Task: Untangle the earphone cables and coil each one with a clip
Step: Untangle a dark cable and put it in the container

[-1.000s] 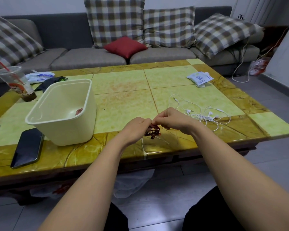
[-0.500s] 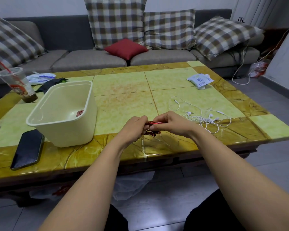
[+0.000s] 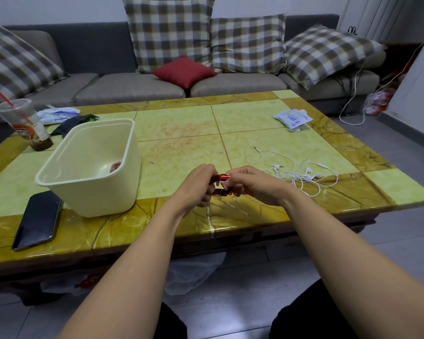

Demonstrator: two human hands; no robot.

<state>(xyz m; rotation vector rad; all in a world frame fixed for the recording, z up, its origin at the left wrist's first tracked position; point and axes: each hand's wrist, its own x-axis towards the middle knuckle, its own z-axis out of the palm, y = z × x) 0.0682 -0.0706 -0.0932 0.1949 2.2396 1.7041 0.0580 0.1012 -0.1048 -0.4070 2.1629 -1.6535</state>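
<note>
A dark-red coiled earphone cable (image 3: 221, 177) is held just above the near edge of a glossy green-and-amber stone-tiled coffee table (image 3: 181, 123), between the two hands. It is gripped from its nine o'clock side by the left hand (image 3: 197, 185), whose fingers are curled round it. From its three o'clock side it is pinched by the right hand (image 3: 253, 185), thumb and fingertips closed on the upper strand. Both grips are thus clenched on the cable. One loop is seen at the top between the fingertips, and another hangs just below, close to the table top. Whether a clip is on it cannot be told.

At three o'clock of the hands, near them, a loose tangle of thin white earphone cables (image 3: 301, 176) is spread on the table, with earbuds and a plug end visible; it is touched by neither hand.

At nine o'clock of the hands a cream rectangular plastic tub (image 3: 88, 201) is stood upright on the table, and a small reddish coil (image 3: 115, 166) is seen lying on its bottom. At eight o'clock of the tub, just beside its base, a black smartphone (image 3: 38, 220) is laid flat. At eleven o'clock of the tub a clear plastic cup with a red straw (image 3: 22, 123) is stood. At one o'clock of the hands, well apart, a white printed packet (image 3: 293, 117) is laid near the table's far right edge.

Beyond the table, at twelve o'clock, a grey sofa (image 3: 137, 85) is seen with brown-and-cream checked pillows (image 3: 168, 33) and a small red cushion (image 3: 184, 72).
</note>
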